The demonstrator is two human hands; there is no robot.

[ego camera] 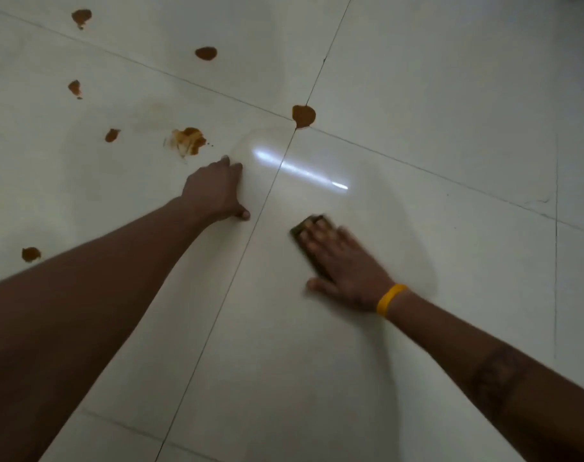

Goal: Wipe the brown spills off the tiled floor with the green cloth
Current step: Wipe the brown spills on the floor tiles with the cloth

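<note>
While right hand (345,261) presses flat, fingers spread, on dark green folded cloth (305,236), ctr-right; left hand (217,191) open, empty, on white tiled floor (417,95); brown spills (188,141) upper left.

Right hand (345,265) flat on cloth (305,228), dark edge showing past fingertips (320,230), blurred. Left hand (217,191) planted on tiled floor (417,95); smeared spill (187,141) just beyond its fingers (228,165).

Tiled floor (400,95): pale, smooth, glossy tiles mirroring a bright light streak (300,170), thin dark grout lines; brown spills (304,115) look wet and opaque, one smeared thin; cloth (309,225) dark, matt, blurred; wristband (390,299) yellow, smooth, rubbery-looking.
</note>
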